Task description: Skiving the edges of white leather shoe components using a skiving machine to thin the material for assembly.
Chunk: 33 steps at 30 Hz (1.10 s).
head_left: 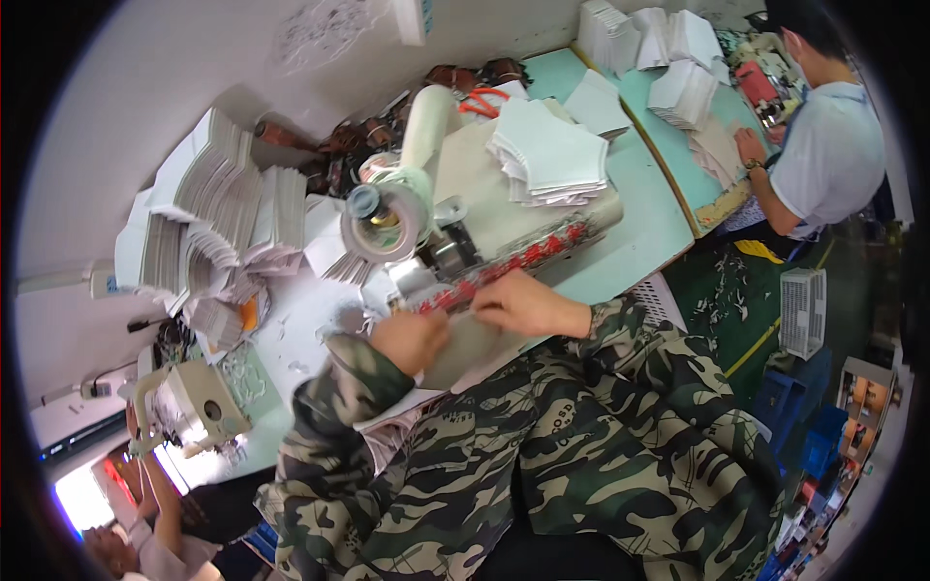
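- Stacks of white pieces (pixel 203 184) are set at the far left, beside the wall.
- The left hand (pixel 412 341) is blurred and curled; whether anything is gripped cannot be told.
- Below and between the hands, a pale flat piece (pixel 470 360) is seen, partly covered; likely light and bendable, best held by its edges.
- Beyond, upward reach is blocked by a red-marked machine arm (pixel 513 259).
- The right hand's (pixel 531 305) fingertips are bunched; their contents cannot be told.
- Farther right, a white stack (pixel 554 145) is seen.
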Each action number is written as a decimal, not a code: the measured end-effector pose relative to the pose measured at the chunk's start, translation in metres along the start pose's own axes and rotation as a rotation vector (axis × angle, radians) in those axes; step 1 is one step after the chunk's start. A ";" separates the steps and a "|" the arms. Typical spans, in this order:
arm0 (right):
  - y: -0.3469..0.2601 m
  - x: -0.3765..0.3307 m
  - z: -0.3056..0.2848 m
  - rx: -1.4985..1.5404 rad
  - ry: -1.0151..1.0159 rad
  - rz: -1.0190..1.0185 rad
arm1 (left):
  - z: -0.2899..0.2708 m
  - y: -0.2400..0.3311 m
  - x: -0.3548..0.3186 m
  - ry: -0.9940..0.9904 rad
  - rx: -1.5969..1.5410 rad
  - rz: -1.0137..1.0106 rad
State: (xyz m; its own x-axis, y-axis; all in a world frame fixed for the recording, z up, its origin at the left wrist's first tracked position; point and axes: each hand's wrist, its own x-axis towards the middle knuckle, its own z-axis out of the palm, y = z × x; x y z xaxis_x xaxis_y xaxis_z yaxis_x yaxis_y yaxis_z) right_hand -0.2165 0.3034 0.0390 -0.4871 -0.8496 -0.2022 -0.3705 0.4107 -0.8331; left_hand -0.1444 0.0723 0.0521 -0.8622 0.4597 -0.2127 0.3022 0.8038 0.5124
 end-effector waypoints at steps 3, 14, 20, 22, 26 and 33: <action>-0.016 0.021 -0.015 -0.074 0.107 0.011 | -0.053 -0.043 0.016 -0.349 -0.597 -0.297; -0.022 0.060 -0.048 -0.630 0.147 0.004 | -0.051 -0.031 0.041 -0.065 -0.424 -0.239; -0.013 0.029 -0.030 0.453 0.271 0.088 | -0.051 -0.016 0.012 -0.158 -0.627 -0.227; -0.014 0.024 -0.020 0.476 0.297 0.144 | -0.046 -0.029 0.015 -0.540 -1.080 -0.324; -0.030 0.024 -0.022 0.122 -0.164 0.190 | -0.014 -0.096 0.015 -0.385 -1.000 -0.074; -0.018 0.029 -0.037 0.144 0.062 0.102 | -0.063 -0.093 0.038 -0.442 -0.709 -0.325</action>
State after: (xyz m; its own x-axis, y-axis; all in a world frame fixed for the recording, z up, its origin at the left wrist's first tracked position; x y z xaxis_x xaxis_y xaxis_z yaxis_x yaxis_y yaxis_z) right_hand -0.2530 0.2832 0.0675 -0.5656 -0.7821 -0.2616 -0.2017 0.4387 -0.8757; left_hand -0.2312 -0.0089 0.0492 -0.5819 0.4714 -0.6627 -0.3776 0.5652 0.7335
